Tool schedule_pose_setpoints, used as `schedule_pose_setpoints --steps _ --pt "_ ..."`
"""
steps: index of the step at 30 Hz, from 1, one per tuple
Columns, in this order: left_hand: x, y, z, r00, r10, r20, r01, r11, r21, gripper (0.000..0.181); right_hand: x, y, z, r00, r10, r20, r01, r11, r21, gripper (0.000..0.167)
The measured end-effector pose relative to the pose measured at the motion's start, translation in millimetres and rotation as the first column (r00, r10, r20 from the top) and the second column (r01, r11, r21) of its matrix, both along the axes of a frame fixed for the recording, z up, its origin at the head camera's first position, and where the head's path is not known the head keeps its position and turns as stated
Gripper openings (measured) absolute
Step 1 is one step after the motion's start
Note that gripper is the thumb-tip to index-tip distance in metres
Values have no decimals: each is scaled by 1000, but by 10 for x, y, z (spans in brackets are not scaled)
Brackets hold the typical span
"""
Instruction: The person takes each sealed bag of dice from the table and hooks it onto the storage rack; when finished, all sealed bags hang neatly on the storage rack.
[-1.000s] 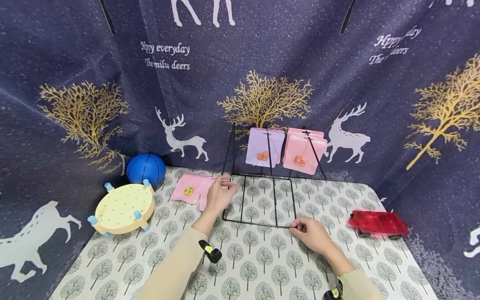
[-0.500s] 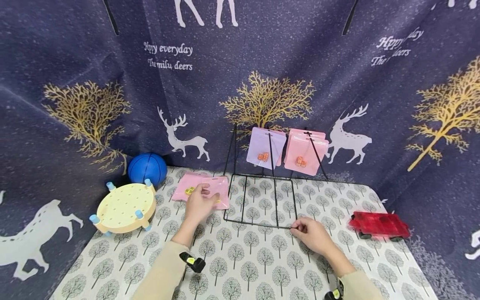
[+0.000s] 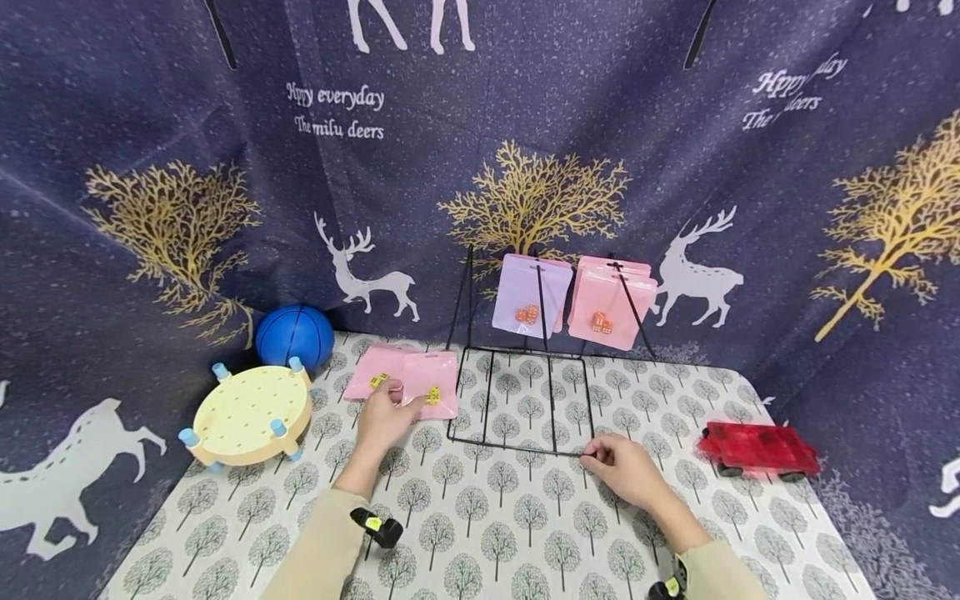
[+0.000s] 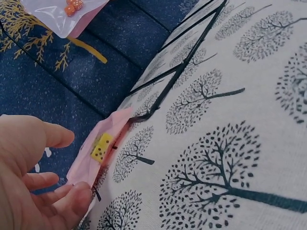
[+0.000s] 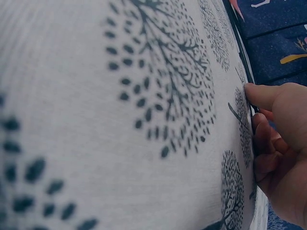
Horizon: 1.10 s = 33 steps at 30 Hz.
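My left hand point(image 3: 384, 423) is at the near edge of two overlapping pink zip bags at the left. Its thumb touches the edge of the nearer pink bag point(image 3: 429, 371), which has yellow dice inside. Its fingers lie over part of the farther pink bag point(image 3: 375, 362), also with yellow dice. In the left wrist view the fingers point(image 4: 60, 136) are spread apart. My right hand point(image 3: 621, 468) pinches the front right corner of a black wire rack point(image 3: 517, 448). On the rack's prongs hang a purple bag point(image 3: 521, 287) and pink bags point(image 3: 611, 296) with orange dice.
Left of the bags stand a cream pegged disc point(image 3: 247, 412) with blue legs and a blue ball point(image 3: 292, 340). A red toy car point(image 3: 761, 447) sits on the right of the tree-print tablecloth point(image 3: 495, 508). A dark deer-print curtain point(image 3: 525, 100) hangs behind.
My left hand has moved left and down from the rack's left side to the near edge of the pink bags. The right hand stays on the rack corner.
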<state>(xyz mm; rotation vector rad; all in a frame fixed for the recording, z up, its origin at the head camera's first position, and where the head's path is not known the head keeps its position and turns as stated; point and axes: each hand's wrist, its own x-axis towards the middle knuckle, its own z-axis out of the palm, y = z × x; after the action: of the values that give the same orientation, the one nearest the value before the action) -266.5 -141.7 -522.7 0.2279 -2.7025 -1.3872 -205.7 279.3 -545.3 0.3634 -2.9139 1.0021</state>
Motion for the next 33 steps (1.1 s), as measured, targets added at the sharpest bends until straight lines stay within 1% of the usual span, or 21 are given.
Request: schedule_pose_setpoints --steps 6,8,13,18,24,28,33 --pt "-3 -4 -35 1000 11 11 -11 999 -31 68 8 -15 17 1000 -11 6 11 1000 9 11" --pt "-13 8 -50 1000 13 12 -13 998 -56 69 12 -19 27 1000 -13 6 13 1000 10 12" --pt "-46 54 -89 1000 24 5 -23 990 -138 76 12 -24 37 1000 -16 4 16 1000 10 12" --pt "-66 127 -96 999 44 1 -44 985 -169 84 7 -19 24 1000 -13 5 13 1000 4 11" --pt "-98 177 -144 998 67 3 -65 973 -220 86 4 -21 24 1000 -14 5 14 1000 2 12" --pt "-110 188 -158 997 73 -9 -73 970 -234 85 0 -19 23 1000 -15 7 15 1000 2 12" --pt "-117 202 -145 997 76 -20 -78 975 -209 81 -3 -12 18 1000 -10 10 10 1000 1 10"
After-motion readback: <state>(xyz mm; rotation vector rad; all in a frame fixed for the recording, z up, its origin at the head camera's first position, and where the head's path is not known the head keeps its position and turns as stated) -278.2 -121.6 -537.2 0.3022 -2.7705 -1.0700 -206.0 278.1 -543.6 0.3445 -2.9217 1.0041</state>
